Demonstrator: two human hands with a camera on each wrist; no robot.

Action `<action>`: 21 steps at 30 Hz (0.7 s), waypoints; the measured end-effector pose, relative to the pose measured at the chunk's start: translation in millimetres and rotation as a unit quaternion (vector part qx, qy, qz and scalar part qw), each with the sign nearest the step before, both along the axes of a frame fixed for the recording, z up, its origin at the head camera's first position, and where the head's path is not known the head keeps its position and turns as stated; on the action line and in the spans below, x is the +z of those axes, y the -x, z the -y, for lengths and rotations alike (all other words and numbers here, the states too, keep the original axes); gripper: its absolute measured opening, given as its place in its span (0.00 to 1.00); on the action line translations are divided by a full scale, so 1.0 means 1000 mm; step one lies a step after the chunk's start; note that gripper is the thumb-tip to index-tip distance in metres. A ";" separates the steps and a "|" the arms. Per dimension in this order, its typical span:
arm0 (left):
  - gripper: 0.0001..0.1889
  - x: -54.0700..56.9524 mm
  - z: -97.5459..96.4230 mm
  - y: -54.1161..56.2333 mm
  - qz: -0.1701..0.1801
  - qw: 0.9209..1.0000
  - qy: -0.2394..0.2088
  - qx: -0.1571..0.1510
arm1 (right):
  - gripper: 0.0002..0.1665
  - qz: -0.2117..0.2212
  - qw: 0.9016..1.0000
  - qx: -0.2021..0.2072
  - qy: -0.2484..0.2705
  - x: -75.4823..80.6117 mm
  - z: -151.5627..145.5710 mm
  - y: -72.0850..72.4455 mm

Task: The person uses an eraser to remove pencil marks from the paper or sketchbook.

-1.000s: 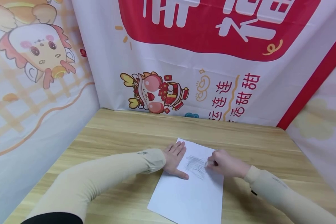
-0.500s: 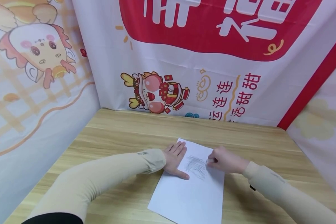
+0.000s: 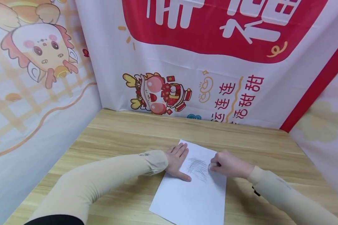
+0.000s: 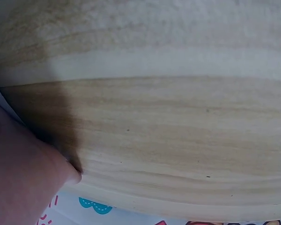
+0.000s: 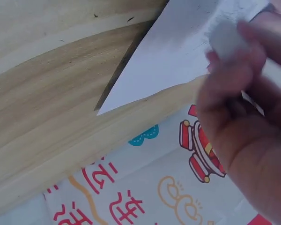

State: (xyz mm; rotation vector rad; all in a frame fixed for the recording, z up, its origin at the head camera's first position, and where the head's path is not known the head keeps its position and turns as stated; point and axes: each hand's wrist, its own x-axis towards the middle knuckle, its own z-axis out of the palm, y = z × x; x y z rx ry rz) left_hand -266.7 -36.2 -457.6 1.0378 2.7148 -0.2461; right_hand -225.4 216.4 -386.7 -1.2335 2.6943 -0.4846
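Observation:
A white sheet of paper [image 3: 190, 200] lies on the wooden table, with grey pencil scribbles [image 3: 197, 168] on its upper half. My left hand [image 3: 176, 161] rests flat on the paper's left edge, fingers spread and thumb beside the scribbles. At the right side of the scribbles, my right hand [image 3: 228, 165] pinches a small white eraser [image 5: 227, 40] between thumb and curled fingers. The eraser is blurred in the right wrist view and mostly covered by the fingers in the head view. Only part of the left hand [image 4: 23, 173] shows in the left wrist view.
The wooden table [image 3: 124, 134] runs back to a hanging cloth [image 3: 163, 59] with red print and cartoon figures. Another printed cloth [image 3: 45, 103] hangs along the left side, and a pale one [image 3: 324, 125] along the right.
My right hand, with the eraser, has shifted slightly back and forth at the right side of the scribbles. My left hand stays in place on the paper. The head view has shifted a little.

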 end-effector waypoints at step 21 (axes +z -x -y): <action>0.70 0.003 0.000 -0.003 0.003 1.000 0.004 0.012 | 0.09 -0.015 0.997 -0.012 -0.074 0.001 0.018 0.019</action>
